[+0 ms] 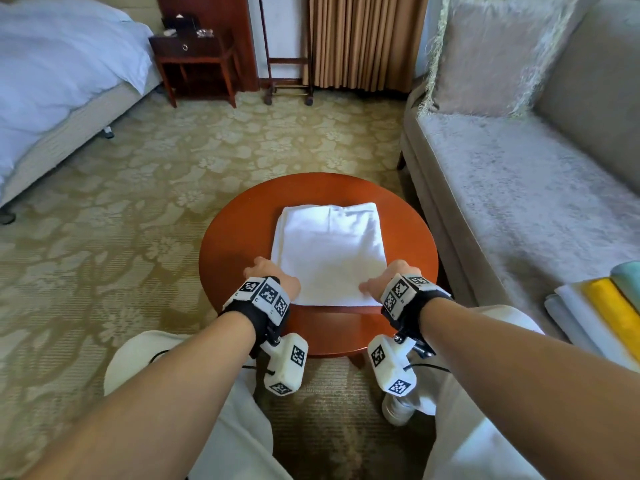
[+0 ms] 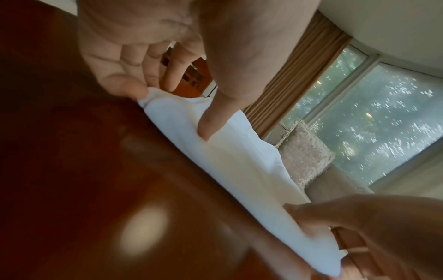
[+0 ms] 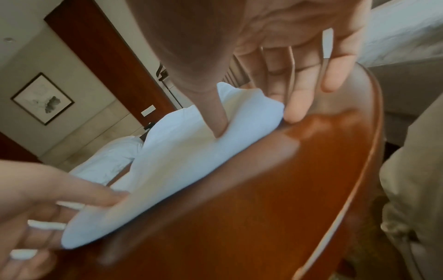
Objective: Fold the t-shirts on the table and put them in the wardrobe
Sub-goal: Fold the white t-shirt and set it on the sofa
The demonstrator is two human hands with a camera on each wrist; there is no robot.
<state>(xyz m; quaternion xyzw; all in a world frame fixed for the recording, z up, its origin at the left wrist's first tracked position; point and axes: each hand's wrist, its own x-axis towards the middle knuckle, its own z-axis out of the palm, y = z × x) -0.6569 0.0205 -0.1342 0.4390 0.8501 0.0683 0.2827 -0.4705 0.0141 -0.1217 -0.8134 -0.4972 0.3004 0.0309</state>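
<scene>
- The white t-shirt (image 1: pixel 329 252) lies folded into a tidy rectangle at the middle of the round wooden table (image 1: pixel 235 237), its collar end toward 12 o'clock and its near edge toward 6 o'clock.
- The left hand (image 1: pixel 272 277) sits at the shirt's 7 o'clock corner. In the left wrist view its thumb (image 2: pixel 215 117) presses down on the cloth while the fingers (image 2: pixel 127 87) reach the corner's edge: a narrow pinch on the fabric, though how far the fingers go under I cannot tell.
- The right hand (image 1: pixel 388 278) mirrors it at the 5 o'clock corner, with thumb (image 3: pixel 215 117) on top of the cloth and fingers (image 3: pixel 294 106) at the side touching the table. It looks like a shallow grip on the shirt's corner.
- My reading: the shirt is nearly folded, and the next move is one more fold away from the body or a lift.
- Risks: a pinch that catches only the top layers would let the lower ones sag and open the fold. Uneven lifting between the two hands would skew the rectangle. Dragging instead of lifting could slide the shirt across the polished top toward the 12 o'clock rim.
- A sofa (image 1: pixel 519 174) stands at 3 o'clock with folded cloths (image 1: pixel 602 306) on it, and a bed (image 1: pixel 62 81) at 10 o'clock. No wardrobe is clearly in view.
</scene>
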